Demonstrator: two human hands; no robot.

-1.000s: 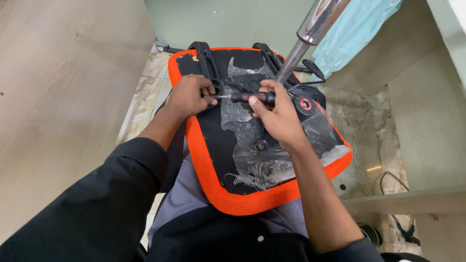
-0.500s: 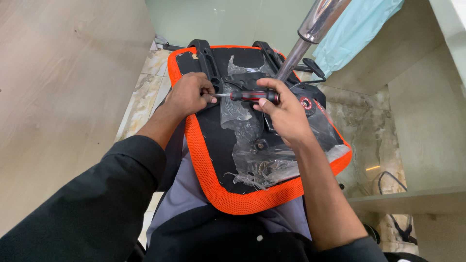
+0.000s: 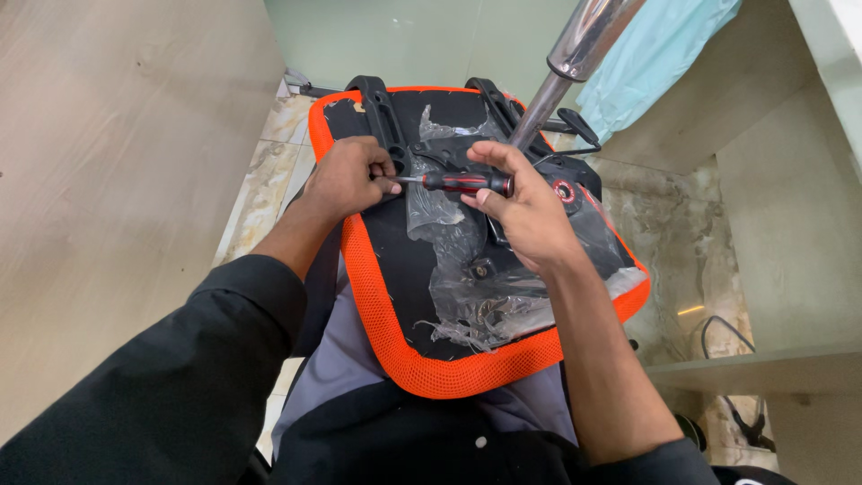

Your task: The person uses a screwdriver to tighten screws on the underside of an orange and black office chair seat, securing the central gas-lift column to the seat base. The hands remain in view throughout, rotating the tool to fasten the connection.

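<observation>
An upturned chair seat (image 3: 395, 305) with an orange mesh rim and black underside lies across my lap. Torn clear plastic wrap (image 3: 485, 296) clings to the underside. My right hand (image 3: 525, 211) grips a screwdriver (image 3: 462, 182) with a red and black handle, held level with its shaft pointing left. My left hand (image 3: 346, 180) is closed at the screwdriver's tip, beside a black armrest bracket (image 3: 382, 112). Whatever the left fingers pinch is hidden. A shiny metal gas-lift column (image 3: 570, 63) rises from the seat's middle toward the upper right.
A second black bracket (image 3: 494, 99) sits on the seat's far side, with a black lever (image 3: 579, 126) next to the column. Light blue plastic sheeting (image 3: 655, 54) hangs at the upper right. A pale wooden panel (image 3: 117, 180) fills the left; marbled tile floor (image 3: 669, 224) lies to the right.
My right hand and the screwdriver have shifted slightly toward the seat's far end, with the wrist turned. The left hand stays at the tip.
</observation>
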